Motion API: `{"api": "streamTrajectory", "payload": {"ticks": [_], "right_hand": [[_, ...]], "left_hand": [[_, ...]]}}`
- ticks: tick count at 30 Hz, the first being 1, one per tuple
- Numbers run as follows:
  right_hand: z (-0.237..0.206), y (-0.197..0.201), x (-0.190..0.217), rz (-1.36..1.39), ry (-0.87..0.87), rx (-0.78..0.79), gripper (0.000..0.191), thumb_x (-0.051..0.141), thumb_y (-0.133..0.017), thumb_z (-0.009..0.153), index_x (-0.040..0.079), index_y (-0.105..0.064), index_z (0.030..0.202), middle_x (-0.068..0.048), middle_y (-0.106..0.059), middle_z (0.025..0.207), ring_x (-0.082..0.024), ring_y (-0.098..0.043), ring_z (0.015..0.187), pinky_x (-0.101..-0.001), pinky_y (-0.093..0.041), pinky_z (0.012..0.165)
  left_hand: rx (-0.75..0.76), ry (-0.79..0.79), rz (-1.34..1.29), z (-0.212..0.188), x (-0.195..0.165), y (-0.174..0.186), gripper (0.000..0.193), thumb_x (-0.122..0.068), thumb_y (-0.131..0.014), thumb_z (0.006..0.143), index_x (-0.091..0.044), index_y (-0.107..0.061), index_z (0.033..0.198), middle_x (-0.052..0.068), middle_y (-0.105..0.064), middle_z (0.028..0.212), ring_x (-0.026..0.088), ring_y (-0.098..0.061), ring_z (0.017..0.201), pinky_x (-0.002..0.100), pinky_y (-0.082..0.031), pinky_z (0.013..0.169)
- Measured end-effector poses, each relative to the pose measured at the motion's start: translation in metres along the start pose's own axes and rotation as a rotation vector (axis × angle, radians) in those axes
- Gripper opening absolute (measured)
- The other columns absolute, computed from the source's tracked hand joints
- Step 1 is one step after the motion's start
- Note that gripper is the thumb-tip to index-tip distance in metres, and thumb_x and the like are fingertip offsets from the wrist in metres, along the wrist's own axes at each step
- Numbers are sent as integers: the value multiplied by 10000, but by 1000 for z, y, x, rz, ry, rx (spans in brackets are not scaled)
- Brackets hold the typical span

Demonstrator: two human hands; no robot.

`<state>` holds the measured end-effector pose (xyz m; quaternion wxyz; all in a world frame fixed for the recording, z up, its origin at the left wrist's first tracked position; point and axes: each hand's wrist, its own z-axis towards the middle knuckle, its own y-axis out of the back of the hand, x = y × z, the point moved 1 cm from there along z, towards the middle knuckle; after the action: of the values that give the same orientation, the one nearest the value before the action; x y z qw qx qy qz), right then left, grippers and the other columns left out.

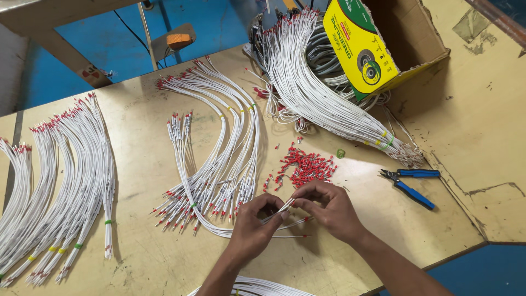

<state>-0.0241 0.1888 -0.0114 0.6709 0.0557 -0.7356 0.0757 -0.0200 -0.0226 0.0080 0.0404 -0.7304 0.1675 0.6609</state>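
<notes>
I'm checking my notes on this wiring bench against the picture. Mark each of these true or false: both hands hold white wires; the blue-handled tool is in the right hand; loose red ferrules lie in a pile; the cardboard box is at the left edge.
1. Both hands hold white wires. True: the left hand and right hand pinch a few white wires between them.
2. The blue-handled cutters are in the right hand. False: they lie on the table, right of the hands.
3. Loose red ferrules lie in a pile. True.
4. The cardboard box is at the left edge. False: it sits upper right.
</notes>
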Motion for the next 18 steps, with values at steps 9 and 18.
{"api": "streamTrajectory", "payload": {"ticks": [9,18], "right_hand": [[-1,-5,0,-183,49,-31,166,42,-777,861,31,-736,1022,-25,-732,923,-86,-668,874,-258,-559,793],[-1,-9,7,-246,86,-23,170,65,-761,876,52,-732,1042,-19,-720,922,-83,-667,879,-253,-553,794]], "left_hand": [[7,-25,-17,1,5,0,147,-47,-776,838,-1,-713,962,31,-721,798,78,-651,713,263,-539,667],[-3,-18,17,1,0,1,149,-70,-783,835,-4,-730,958,33,-732,792,79,-648,694,264,-536,651]]}}
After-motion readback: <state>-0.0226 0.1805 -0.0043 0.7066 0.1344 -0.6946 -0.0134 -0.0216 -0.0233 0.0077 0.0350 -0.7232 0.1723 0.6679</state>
